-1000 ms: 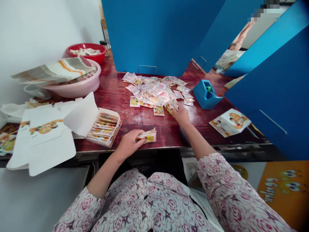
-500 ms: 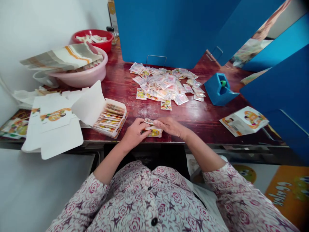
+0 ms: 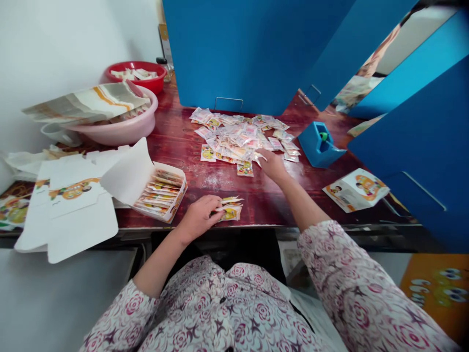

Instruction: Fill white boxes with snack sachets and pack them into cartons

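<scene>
A few small printed sachets (image 3: 231, 211) are gripped at their left ends by my left hand (image 3: 201, 218), near the table's front edge. My right hand (image 3: 271, 165) reaches to the near right side of a heap of sachets (image 3: 234, 134). Its fingertips close on one silvery sachet (image 3: 258, 156), which is partly hidden. To the left of my left hand stands an open white box (image 3: 177, 201) with a row of sachets upright in it and its lid (image 3: 128, 171) raised.
Unfolded cartons (image 3: 82, 215) lie at the left. Behind them are a pink basin (image 3: 142, 124) with a striped cloth and a red basin (image 3: 157, 83). A blue tape dispenser (image 3: 315, 149) and a printed carton (image 3: 355, 190) sit at the right. Blue panels (image 3: 238, 54) border the back.
My right hand has left the sachets at the front edge and moved forward to the heap. My left hand keeps its hold on them. The whole view has shifted slightly.
</scene>
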`<action>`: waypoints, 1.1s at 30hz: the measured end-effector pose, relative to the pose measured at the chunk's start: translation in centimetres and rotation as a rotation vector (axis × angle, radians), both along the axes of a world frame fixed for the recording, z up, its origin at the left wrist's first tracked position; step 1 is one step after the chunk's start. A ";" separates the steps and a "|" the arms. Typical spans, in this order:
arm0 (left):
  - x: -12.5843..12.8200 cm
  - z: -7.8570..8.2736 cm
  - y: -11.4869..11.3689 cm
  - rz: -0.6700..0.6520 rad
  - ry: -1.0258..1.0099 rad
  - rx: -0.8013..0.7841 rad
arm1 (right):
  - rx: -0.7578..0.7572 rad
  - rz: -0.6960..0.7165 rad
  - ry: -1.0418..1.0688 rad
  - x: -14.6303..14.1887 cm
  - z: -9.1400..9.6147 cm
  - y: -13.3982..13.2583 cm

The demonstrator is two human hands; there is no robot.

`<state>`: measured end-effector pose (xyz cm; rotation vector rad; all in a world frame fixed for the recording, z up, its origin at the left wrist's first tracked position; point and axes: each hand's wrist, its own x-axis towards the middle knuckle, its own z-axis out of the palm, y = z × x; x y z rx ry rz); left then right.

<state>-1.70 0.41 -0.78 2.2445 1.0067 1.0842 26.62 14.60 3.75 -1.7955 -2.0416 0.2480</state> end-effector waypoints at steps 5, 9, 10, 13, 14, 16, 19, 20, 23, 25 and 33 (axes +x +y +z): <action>0.1 -0.3 -0.1 0.046 0.029 -0.088 | -0.222 0.032 -0.495 3.4 0.3 3.7; 0.0 -0.2 -0.3 0.022 0.054 -0.089 | -0.289 0.013 -0.543 4.4 1.1 3.3; 0.0 -0.1 -0.3 0.007 0.066 -0.086 | -0.298 0.002 -0.536 4.6 1.3 3.0; 0.1 0.1 -0.3 -0.013 0.085 -0.081 | -0.250 -0.066 -0.341 4.4 1.3 1.6; 0.1 0.1 -0.2 -0.014 0.083 -0.079 | -0.220 -0.095 -0.233 3.9 1.1 1.1; 0.1 0.1 -0.2 -0.012 0.077 -0.078 | -0.185 -0.104 -0.058 2.3 0.3 0.1; 0.1 0.0 -0.2 -0.013 0.065 -0.079 | -0.130 0.037 -0.039 -1.1 -1.3 -1.0; 0.1 -0.1 -0.2 -0.014 0.060 -0.076 | -0.093 0.095 -0.083 -2.1 -1.8 -1.4; 0.1 -0.1 -0.2 -0.013 0.041 -0.059 | 0.007 0.164 -0.192 -3.7 -2.8 -2.8; 0.1 0.0 -0.2 -0.010 0.031 -0.052 | 0.024 0.177 -0.188 -3.5 -3.0 -4.4; -0.1 -0.2 -0.1 -0.034 -0.003 -0.074 | -0.131 0.303 0.020 0.3 -1.3 -9.6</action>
